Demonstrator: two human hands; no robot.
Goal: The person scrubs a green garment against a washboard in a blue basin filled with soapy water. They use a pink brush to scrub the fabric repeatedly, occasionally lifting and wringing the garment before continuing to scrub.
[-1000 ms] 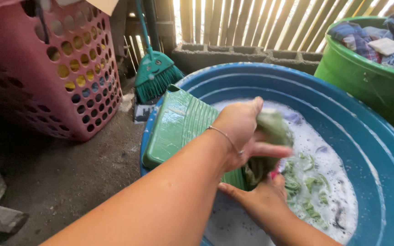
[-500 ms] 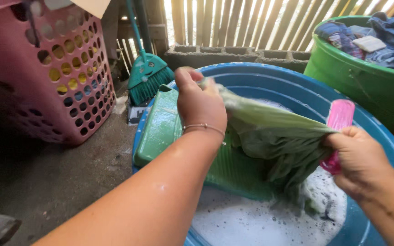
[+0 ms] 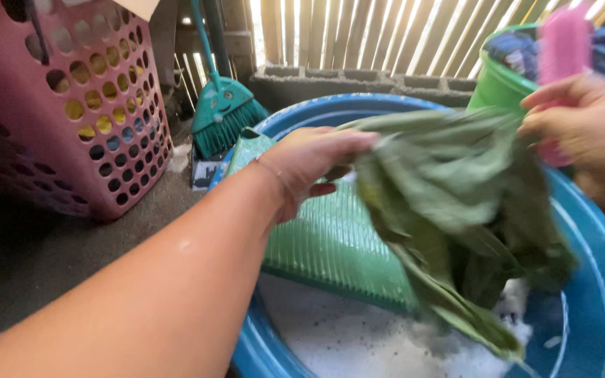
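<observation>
Your left hand (image 3: 313, 164) and right hand (image 3: 586, 115) now lift green garment (image 3: 456, 210) higher, spread over washboard (image 3: 330, 245); right fist also clamps pink brush (image 3: 561, 49); wringing over.

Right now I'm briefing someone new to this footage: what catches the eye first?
A wet green cloth stretched between the left hand and right hand, above a blue tub of suds. The right hand also holds a pink brush. A pink laundry basket stands far left.
</observation>
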